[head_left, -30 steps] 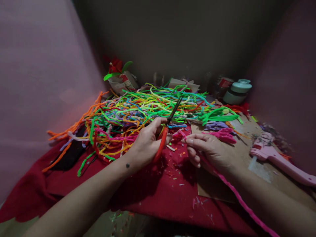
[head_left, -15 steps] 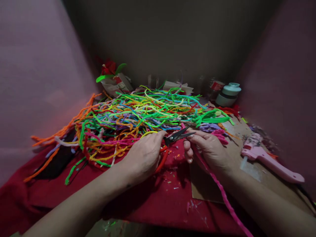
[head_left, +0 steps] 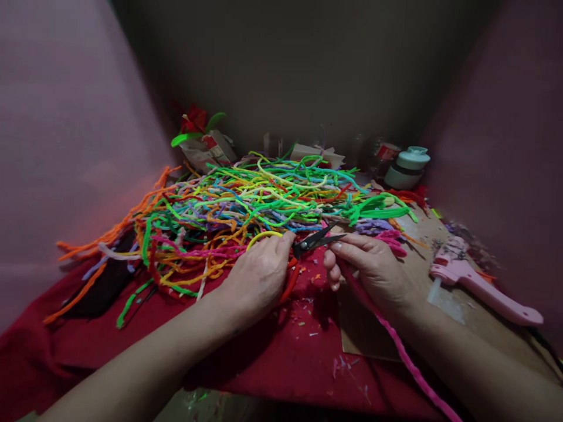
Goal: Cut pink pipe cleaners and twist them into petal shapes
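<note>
My left hand is closed around the red handles of black-bladed scissors. The blades stand apart and point right, toward the fingertips of my right hand. That hand pinches a long pink fuzzy strand, which hangs down past the wrist to the bottom of the view. A short pink piece shows just above the blades. Whether the blades touch the strand at the fingertips cannot be made out. Behind both hands lies a big pile of multicoloured fuzzy strands.
A pink glue gun lies on a brown board at the right. Small clippings dot the red cloth. At the back stand a pale green jar, small boxes and a red flower.
My right fingers have shifted slightly left and their grip has changed a little. The lower end of the pink strand has swung a bit to the right. The scissors stay nearly in place.
</note>
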{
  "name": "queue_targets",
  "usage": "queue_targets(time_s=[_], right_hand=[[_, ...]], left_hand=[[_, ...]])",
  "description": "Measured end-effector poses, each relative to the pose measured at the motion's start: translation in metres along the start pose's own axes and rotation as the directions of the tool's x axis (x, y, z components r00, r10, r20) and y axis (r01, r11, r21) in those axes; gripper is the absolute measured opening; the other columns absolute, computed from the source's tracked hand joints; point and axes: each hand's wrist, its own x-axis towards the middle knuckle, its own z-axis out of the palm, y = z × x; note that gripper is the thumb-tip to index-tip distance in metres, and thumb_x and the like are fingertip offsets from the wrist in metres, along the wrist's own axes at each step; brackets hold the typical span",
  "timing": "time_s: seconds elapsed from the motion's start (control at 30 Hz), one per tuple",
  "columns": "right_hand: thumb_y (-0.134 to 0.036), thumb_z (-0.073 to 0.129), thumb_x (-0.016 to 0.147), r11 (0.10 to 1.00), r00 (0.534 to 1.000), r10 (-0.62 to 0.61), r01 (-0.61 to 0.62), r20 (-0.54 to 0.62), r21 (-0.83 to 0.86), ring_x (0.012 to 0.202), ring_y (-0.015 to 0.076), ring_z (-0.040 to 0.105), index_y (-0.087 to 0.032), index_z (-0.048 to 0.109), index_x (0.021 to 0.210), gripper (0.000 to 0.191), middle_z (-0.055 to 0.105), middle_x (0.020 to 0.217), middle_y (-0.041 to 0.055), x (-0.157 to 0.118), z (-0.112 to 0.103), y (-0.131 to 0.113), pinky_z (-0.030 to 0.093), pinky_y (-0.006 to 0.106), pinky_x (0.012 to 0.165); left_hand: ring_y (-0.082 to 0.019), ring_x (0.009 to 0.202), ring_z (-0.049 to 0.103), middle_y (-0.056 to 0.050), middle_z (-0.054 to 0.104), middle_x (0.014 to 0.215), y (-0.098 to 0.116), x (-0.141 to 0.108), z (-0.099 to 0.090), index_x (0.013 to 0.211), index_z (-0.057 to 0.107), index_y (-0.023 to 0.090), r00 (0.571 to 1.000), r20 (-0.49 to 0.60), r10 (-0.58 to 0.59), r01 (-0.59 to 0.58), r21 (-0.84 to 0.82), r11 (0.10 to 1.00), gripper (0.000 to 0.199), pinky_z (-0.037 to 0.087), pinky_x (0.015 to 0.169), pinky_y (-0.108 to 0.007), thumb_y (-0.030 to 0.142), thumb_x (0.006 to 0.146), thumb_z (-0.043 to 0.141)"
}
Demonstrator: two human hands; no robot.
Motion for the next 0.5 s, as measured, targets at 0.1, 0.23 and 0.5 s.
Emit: queue_targets(time_s=[0.1, 0.23, 0.5], right_hand=[[-0.021, 0.063, 0.074, 1.0, 1.0, -0.007, 0.007, 0.0, -0.009, 0.043, 0.0086, 0.055, -0.013, 0.067, 0.072, 0.01, 0.064, 0.06, 0.0015, -0.0013, 0.001, -0.0005, 0.048, 0.019, 0.041], [-0.021, 0.063, 0.074, 1.0, 1.0, -0.01, 0.01, 0.004, -0.008, 0.042, 0.0087, 0.055, -0.013, 0.067, 0.07, 0.01, 0.063, 0.059, 0.0013, -0.0016, 0.0013, -0.0002, 0.048, 0.02, 0.04], [-0.021, 0.063, 0.076, 1.0, 1.0, 0.005, -0.005, 0.014, 0.015, 0.043, 0.009, 0.055, -0.013, 0.065, 0.071, 0.01, 0.063, 0.06, 0.0014, 0.0, -0.0005, 0.0025, 0.048, 0.02, 0.04]], left_hand=[[-0.024, 0.1, 0.057, -0.016, 0.059, 0.109, 0.0009, -0.0007, 0.0003, 0.124, 0.041, 0.006, 1.0, -0.006, 0.008, -0.008, 0.034, 0.999, 0.038, 0.049, 0.086, -0.039, 0.009, 0.086, 0.036], [-0.025, 0.1, 0.057, -0.017, 0.06, 0.103, 0.0041, 0.0002, -0.0016, 0.125, 0.04, 0.004, 1.0, 0.01, 0.005, -0.006, 0.117, 0.993, 0.039, 0.05, 0.084, -0.041, 0.008, 0.086, 0.035], [-0.024, 0.089, 0.06, -0.016, 0.062, 0.096, 0.0032, -0.0006, -0.0036, 0.12, 0.044, 0.005, 0.999, 0.046, 0.002, -0.005, 0.074, 0.997, 0.036, 0.05, 0.075, -0.037, 0.006, 0.085, 0.034]])
